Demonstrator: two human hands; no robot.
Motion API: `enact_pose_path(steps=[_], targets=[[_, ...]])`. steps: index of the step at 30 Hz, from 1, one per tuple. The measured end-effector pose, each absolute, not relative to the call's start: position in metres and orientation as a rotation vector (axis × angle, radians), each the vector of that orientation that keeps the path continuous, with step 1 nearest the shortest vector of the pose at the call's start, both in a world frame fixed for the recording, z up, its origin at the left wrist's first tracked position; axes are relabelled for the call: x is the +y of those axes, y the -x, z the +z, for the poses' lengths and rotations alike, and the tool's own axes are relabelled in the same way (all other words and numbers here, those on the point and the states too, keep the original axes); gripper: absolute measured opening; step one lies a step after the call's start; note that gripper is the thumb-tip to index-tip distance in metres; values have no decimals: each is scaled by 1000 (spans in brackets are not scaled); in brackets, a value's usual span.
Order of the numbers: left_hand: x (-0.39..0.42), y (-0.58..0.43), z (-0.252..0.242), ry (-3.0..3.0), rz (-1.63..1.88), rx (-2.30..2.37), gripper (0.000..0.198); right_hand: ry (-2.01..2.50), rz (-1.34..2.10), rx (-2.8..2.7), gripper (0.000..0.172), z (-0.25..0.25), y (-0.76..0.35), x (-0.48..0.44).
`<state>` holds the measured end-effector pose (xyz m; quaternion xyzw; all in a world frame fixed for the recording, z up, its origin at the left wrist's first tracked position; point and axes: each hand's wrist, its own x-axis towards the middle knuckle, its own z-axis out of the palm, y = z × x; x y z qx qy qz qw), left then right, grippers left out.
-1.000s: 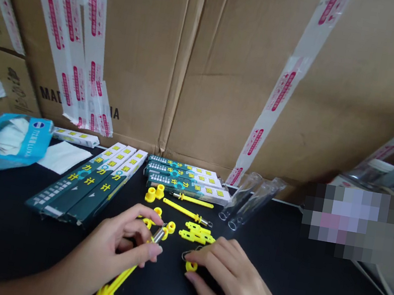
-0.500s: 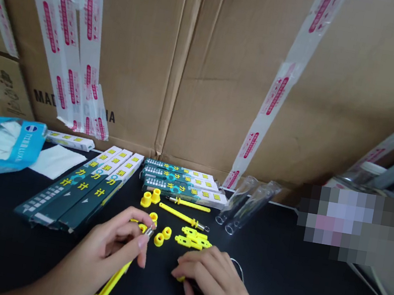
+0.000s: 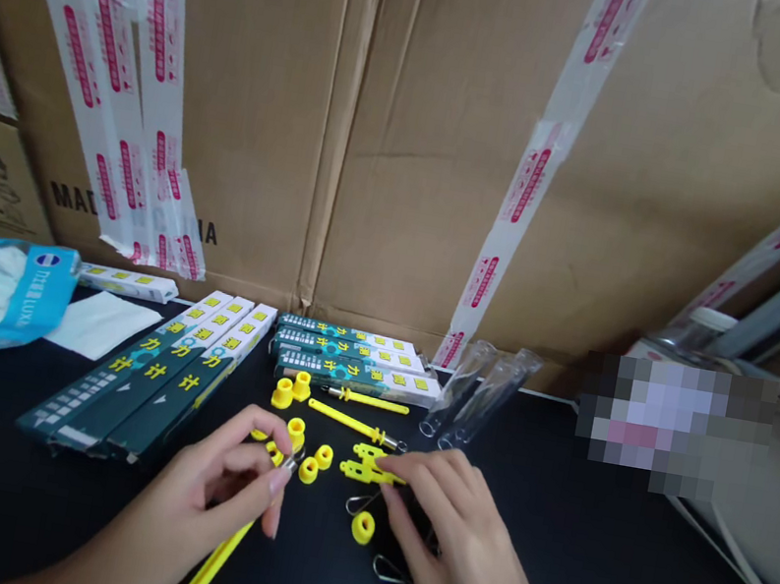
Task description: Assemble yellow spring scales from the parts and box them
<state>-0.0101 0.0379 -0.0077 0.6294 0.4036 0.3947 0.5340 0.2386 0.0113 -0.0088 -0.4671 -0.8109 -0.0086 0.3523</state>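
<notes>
My left hand (image 3: 236,476) pinches the metal spring end (image 3: 291,461) of a long yellow spring scale rod (image 3: 209,569), which slants down below the palm. My right hand (image 3: 453,517) is at the small flat yellow plastic pieces (image 3: 360,470), with thumb and forefinger closing on the right end of one. Just left of that hand lies a yellow plastic cap (image 3: 362,528), between two wire hooks, one of them a bent metal hook (image 3: 390,569). Several more yellow caps (image 3: 308,470) sit near my left fingertips, some partly hidden.
Two yellow rods with springs (image 3: 346,419) lie behind the hands. Clear tubes (image 3: 492,399) rest at the back right. Printed boxes (image 3: 159,373) lie left and more boxes (image 3: 353,376) behind. A blue tissue pack (image 3: 45,294) is far left; a large carton (image 3: 417,217) walls the back.
My right hand has left the yellow cap by the hooks and moved up to the flat yellow pieces. My left hand keeps its pinch on the rod's metal end. The view has shifted slightly.
</notes>
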Motion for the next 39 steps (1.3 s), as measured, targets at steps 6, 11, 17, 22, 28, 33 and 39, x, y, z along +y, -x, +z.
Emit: enact_pose_path(steps=[6,11,17,22,28,33,39], targets=[[38,11,-7,-1544,835,968,27,1297,-31,-2178,14,-14,-243,20],[35,11,-8,-1602,825,962,22,1239,-145,-2251,21,-5,-240,16],[26,13,-5,-1824,837,984,19,1143,-235,-2381,20,-1,-239,18],[21,14,-1,-2133,826,951,6,1111,-341,-2437,20,-1,-238,19],[16,15,3,-2355,950,966,8,1177,-223,-2373,19,2,-236,23],[15,15,4,-2328,1015,967,4,1142,-104,-2169,14,0,-234,18],[16,15,-2,-2351,1120,874,10,1164,1141,-1424,25,10,-214,-9]])
